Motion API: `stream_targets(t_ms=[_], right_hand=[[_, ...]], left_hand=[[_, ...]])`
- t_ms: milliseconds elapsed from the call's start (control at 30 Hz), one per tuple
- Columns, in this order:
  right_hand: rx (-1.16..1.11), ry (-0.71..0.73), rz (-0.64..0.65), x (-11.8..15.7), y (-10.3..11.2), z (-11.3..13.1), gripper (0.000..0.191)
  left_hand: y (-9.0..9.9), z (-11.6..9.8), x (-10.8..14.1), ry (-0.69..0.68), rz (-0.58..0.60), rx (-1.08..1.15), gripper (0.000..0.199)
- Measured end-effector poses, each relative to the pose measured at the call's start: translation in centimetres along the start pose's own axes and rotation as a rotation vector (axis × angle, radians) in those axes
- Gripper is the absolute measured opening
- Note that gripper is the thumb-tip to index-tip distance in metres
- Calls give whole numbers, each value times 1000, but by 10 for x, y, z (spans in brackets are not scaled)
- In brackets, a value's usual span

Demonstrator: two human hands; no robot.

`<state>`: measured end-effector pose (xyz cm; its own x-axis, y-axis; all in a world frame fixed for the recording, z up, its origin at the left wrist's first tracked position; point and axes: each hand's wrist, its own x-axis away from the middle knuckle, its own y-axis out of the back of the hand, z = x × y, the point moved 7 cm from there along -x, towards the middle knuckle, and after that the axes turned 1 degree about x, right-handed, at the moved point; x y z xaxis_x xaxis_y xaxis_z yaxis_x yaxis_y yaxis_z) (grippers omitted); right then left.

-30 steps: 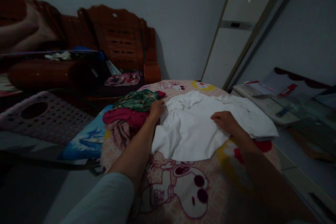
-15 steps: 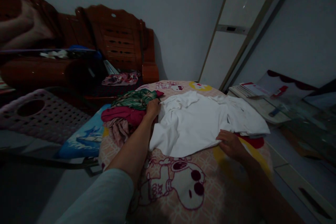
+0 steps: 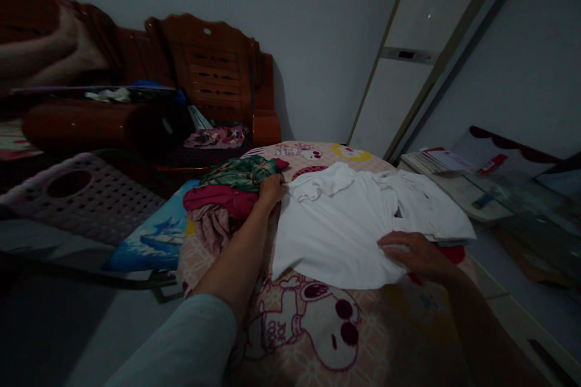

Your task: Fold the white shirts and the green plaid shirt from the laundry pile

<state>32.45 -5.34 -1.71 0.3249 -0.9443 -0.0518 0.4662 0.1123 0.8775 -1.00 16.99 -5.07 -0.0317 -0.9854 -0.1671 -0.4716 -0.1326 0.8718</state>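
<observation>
A white shirt (image 3: 333, 230) lies spread on the round table's patterned cloth (image 3: 381, 338). My left hand (image 3: 272, 188) is closed on the shirt's far left corner, beside a heap of green patterned cloth (image 3: 240, 172) and magenta cloth (image 3: 222, 198). On the shirt's right side rests my right hand (image 3: 411, 252), its fingers stretched out and lying on the fabric. Just beyond that hand, a folded white garment (image 3: 431, 208) lies at the table's right edge, partly against the shirt.
A blue pillow (image 3: 154, 239) and a woven chair (image 3: 91, 199) stand left of the table. Behind is a wooden sofa (image 3: 213, 66), with another person's bare legs (image 3: 59, 51) at far left. To the right are papers (image 3: 429, 160) and a glass-topped surface (image 3: 535, 211).
The shirt's near edge has come closer to me and lies smoother. My right hand has gone from pinching the edge to lying with fingers extended. My left hand still grips the corner.
</observation>
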Motion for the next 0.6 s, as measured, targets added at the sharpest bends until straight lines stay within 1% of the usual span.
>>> stream_targets(t_ms=[67, 133, 200, 267, 367, 467, 600], right_hand=[[16, 64, -101, -25, 2, 9, 28], [76, 133, -170, -53, -3, 12, 28], [168, 131, -158, -84, -14, 9, 27], [260, 66, -107, -115, -26, 3, 29], [388, -21, -36, -157, -33, 0, 20], [367, -60, -35, -201, -26, 5, 19], [268, -42, -113, -261, -1, 21, 19]], left_hand=[[-1, 1, -1, 6, -1, -5, 27], [-1, 1, -1, 4, 1, 3, 23], [0, 1, -1, 4, -2, 32, 22], [2, 1, -1, 4, -9, 68, 23], [4, 0, 0, -9, -16, 100, 24], [3, 0, 0, -10, 0, 94, 24], [0, 4, -2, 25, 22, 65, 27]])
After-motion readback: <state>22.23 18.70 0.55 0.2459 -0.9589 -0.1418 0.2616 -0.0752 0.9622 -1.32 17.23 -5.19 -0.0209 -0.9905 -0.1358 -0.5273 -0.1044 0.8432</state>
